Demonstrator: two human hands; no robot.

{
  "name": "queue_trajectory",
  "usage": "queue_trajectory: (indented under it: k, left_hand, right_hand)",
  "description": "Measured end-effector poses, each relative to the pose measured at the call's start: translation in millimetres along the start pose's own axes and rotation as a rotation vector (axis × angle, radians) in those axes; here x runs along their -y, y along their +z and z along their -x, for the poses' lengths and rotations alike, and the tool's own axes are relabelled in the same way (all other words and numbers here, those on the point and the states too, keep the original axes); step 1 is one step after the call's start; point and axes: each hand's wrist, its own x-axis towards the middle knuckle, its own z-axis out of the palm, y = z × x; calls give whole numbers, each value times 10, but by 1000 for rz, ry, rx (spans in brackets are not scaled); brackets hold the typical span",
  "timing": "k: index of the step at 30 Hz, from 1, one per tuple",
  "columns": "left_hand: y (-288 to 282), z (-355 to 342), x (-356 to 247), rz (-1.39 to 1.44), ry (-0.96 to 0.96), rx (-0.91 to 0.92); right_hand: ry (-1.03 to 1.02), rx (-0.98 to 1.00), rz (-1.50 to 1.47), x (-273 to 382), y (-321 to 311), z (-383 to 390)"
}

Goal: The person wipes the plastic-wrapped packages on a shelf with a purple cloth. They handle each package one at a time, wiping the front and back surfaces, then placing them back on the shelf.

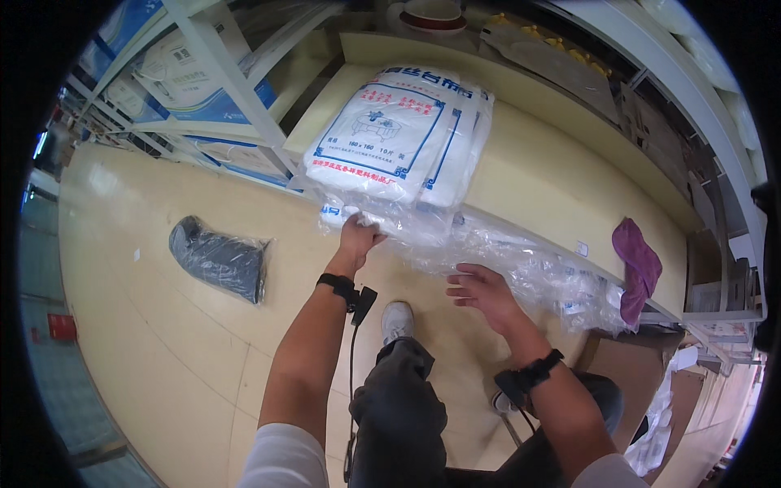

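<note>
A stack of clear-wrapped packs of white tablecloths (382,134), printed in blue and red with a drawing of a draped table, lies on the cream shelf (537,175). My left hand (358,241) is closed at the front lower corner of the stack, gripping the plastic edge of a pack; its fingertips are partly hidden. Just right of it, my right hand (486,297) hovers open with fingers apart, holding nothing. More clear-wrapped packs (521,260) sit below the shelf edge, close above that hand.
A dark item in clear plastic (218,259) lies on the floor at left. A purple cloth (637,268) hangs over the shelf edge at right. White and blue boxes (191,77) fill a rack at upper left. An open cardboard box (622,366) stands at lower right.
</note>
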Motion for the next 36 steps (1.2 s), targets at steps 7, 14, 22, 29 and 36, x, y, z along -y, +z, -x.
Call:
queue_trajectory:
  k: [7, 14, 22, 29, 36]
  left_hand:
    - [248, 179, -17, 40, 144, -165]
    - [355, 1231, -1182, 98, 46, 28]
    - [553, 907, -1401, 57, 164, -85]
    - [1828, 1745, -1966, 78, 369, 219]
    - [2969, 2091, -696, 85, 283, 349]
  right_hand:
    - [-190, -140, -7, 463, -350, 920]
    - [-384, -269, -73, 693, -1014, 1384]
    - [-378, -188, -147, 704, -1161, 1346]
    - [-556, -411, -322, 935, -2105, 1501]
    - [-859, -1106, 327, 707, -2816, 1320]
